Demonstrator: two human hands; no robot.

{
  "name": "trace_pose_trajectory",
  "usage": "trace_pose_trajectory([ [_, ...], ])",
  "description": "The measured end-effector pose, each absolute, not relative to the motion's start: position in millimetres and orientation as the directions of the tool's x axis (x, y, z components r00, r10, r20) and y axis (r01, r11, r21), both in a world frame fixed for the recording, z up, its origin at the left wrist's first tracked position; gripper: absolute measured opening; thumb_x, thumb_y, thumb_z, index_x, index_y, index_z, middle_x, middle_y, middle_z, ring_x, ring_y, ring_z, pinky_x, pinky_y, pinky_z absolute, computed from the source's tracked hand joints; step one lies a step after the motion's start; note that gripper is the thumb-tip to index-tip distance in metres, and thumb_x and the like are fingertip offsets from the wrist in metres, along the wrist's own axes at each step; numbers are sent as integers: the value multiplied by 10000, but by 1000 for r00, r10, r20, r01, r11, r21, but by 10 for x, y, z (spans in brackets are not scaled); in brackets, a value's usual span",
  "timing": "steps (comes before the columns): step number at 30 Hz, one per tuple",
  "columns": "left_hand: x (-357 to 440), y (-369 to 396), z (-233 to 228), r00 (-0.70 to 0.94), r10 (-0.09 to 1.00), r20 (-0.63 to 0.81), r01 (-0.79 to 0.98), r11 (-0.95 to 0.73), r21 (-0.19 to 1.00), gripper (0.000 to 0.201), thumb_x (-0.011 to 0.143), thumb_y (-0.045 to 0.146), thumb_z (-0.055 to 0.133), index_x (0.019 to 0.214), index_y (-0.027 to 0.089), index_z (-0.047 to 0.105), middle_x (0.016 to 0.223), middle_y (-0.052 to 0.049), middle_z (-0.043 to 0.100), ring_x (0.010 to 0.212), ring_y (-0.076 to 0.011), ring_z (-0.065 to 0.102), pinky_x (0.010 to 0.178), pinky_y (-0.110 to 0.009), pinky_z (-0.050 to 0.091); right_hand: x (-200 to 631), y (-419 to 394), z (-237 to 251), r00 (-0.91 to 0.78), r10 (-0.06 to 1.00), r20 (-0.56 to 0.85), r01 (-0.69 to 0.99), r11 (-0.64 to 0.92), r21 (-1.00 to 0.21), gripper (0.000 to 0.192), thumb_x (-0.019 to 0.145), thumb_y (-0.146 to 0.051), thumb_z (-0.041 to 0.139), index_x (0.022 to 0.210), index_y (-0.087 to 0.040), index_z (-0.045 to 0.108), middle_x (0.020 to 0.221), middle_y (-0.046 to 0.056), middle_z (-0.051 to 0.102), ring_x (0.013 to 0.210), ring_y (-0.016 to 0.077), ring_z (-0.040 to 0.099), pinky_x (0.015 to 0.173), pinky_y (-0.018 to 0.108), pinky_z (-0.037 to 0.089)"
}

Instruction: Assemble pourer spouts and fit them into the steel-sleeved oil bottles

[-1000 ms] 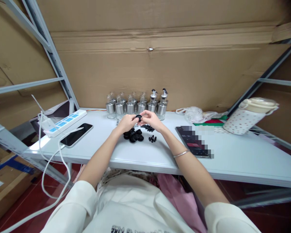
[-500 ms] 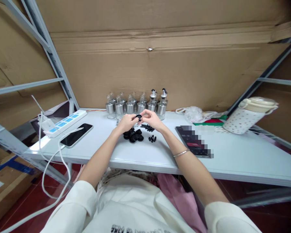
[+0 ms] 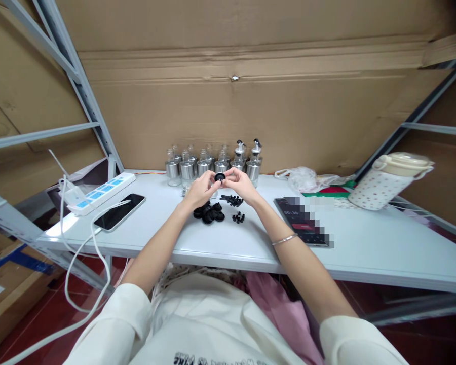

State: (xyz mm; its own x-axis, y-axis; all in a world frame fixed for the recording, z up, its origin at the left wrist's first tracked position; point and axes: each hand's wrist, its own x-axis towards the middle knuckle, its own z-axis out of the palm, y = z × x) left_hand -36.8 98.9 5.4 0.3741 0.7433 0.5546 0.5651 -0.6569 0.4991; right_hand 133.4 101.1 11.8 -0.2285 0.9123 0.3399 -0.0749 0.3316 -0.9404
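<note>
Both my hands are raised over the table, holding a round black ring-like piece [image 3: 220, 176] between them. Its flat face is tilted towards me. My left hand [image 3: 200, 189] pinches it from the left with thumb and fingers. At its right edge, the fingers of my right hand [image 3: 241, 184] are closed on it; whether they also hold a smaller part is too small to tell. Below my hands lies a pile of similar round black pieces [image 3: 209, 213]. To its right are small black plugs [image 3: 238, 218] and a heap of thin black parts [image 3: 232, 200].
Several glass bottles with steel sleeves [image 3: 187, 169] stand along the back; two have pourer tops [image 3: 256, 147]. A phone [image 3: 120, 212] and power strip [image 3: 102, 192] lie left. Right are a dark device [image 3: 303, 223], a plastic bag [image 3: 306, 178] and a tilted spotted flask [image 3: 383, 182].
The round black piece has risen slightly and turned so more of its face shows. My hands have moved up a little with it.
</note>
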Motion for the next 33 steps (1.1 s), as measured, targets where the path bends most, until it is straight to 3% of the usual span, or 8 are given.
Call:
trace_pose_trajectory([
  [6,-361,996,42,374,748,549,525,-659,539,336,908,437,398,1115,176,445,997,-53,594,804,-164,583,772,-277,439,1365,1014,118,-268,882,388,-28,396,-918,322,587,-324,767,755,-194,525,779,-4,692,741,132,645,774,298,500],
  [11,-366,1035,14,404,702,587,512,-705,491,276,886,322,432,1110,168,472,1077,-78,575,895,-174,578,821,-284,452,1414,1063,98,-317,858,405,187,475,-860,174,649,-260,687,786,-178,618,788,20,687,771,155,637,773,308,493],
  [13,-369,1045,1,425,690,586,527,-715,460,248,881,280,425,1097,175,486,1113,-84,565,929,-177,570,844,-287,448,1453,1082,98,-368,850,377,381,508,-772,135,670,-200,637,800,-175,661,766,19,682,756,156,625,748,292,479],
  [16,-371,1035,1,432,697,572,555,-706,440,225,878,243,406,1079,184,487,1106,-80,555,940,-177,560,855,-286,438,1539,1104,108,-407,860,308,689,511,-514,125,659,-135,605,720,-173,708,697,17,656,696,150,584,678,257,436],
  [20,-377,1001,34,408,721,561,583,-678,447,213,828,177,400,1028,187,471,1035,-59,557,821,-163,534,807,-289,422,1668,1141,93,-416,903,108,838,427,-340,92,606,-189,683,677,-197,741,602,1,610,578,138,533,560,238,392],
  [26,-389,1007,47,408,733,544,585,-667,460,188,724,105,377,884,197,410,892,-27,518,682,-144,437,704,-280,373,1733,1211,22,-410,911,49,833,396,-387,145,544,-64,685,553,-208,698,553,2,608,577,149,535,585,250,397],
  [29,-389,1002,46,412,732,542,579,-670,465,160,716,139,421,853,207,372,839,-3,475,668,-137,417,678,-269,353,1721,1190,56,-411,909,65,816,399,-418,94,596,-107,670,608,-194,705,546,-13,562,561,133,504,580,250,378],
  [33,-383,1014,24,433,727,533,580,-678,452,239,737,279,564,808,211,347,780,27,433,666,-125,418,644,-247,335,1682,1077,161,-539,834,119,569,465,-678,102,702,-236,621,752,-176,687,625,-31,543,605,111,484,619,240,382],
])
